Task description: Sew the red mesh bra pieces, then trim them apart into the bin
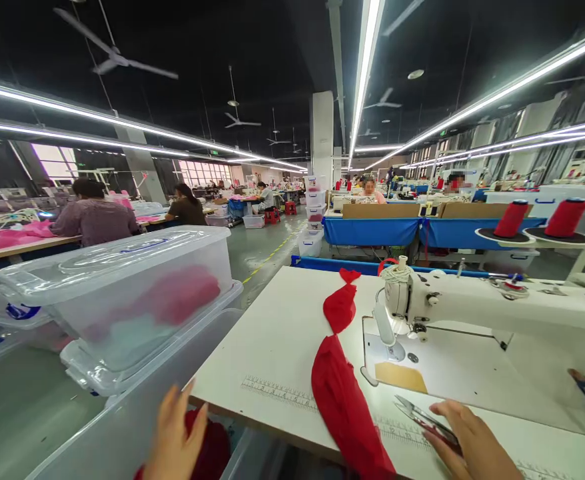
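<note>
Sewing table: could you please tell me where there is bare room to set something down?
The sewing table is bare left of the red fabric, from the printed ruler to the far edge. It is crowded rightward: sewing machine, right hand on the scissors.

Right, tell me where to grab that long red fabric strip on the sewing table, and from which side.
Grip the red fabric strip at its wide near end by the table edge, probably coming from the left. That end is the bulkiest and overhangs towards you. On its right lie the snips under the right hand and the sewing machine.
</note>
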Action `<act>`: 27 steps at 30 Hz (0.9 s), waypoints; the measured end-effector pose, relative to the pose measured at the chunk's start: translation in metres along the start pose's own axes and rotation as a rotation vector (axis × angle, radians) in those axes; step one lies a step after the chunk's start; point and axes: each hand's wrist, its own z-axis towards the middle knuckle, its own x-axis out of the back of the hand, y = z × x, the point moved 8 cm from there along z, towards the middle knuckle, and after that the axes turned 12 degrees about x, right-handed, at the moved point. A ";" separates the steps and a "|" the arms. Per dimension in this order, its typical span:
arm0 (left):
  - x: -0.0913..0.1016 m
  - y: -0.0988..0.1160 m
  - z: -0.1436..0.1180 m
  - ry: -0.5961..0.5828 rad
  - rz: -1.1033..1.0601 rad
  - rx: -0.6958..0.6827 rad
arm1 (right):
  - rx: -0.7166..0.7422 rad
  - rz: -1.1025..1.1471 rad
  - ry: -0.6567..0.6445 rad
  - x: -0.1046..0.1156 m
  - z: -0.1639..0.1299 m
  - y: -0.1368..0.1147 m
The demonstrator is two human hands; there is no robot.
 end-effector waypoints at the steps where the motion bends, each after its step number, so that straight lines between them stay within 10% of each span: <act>1: -0.017 0.026 0.003 -0.084 -0.070 -0.038 | -0.030 -0.009 -0.024 -0.007 -0.002 0.000; 7: -0.146 0.174 0.002 -0.593 -0.206 -0.156 | -0.254 0.042 -0.137 -0.010 0.003 -0.008; 13: -0.220 0.195 -0.017 -0.794 -0.140 -0.073 | -0.315 0.219 -0.098 0.003 0.009 -0.019; 17: -0.198 0.168 -0.052 -0.981 -0.233 -0.051 | -0.459 0.618 0.157 0.010 0.002 -0.049; 23: -0.114 0.084 -0.118 -1.385 -0.305 0.144 | -0.402 1.061 -0.284 -0.038 0.013 -0.124; 27: -0.080 0.044 -0.140 -1.296 -0.209 0.233 | -0.307 1.262 -0.482 -0.063 0.017 -0.170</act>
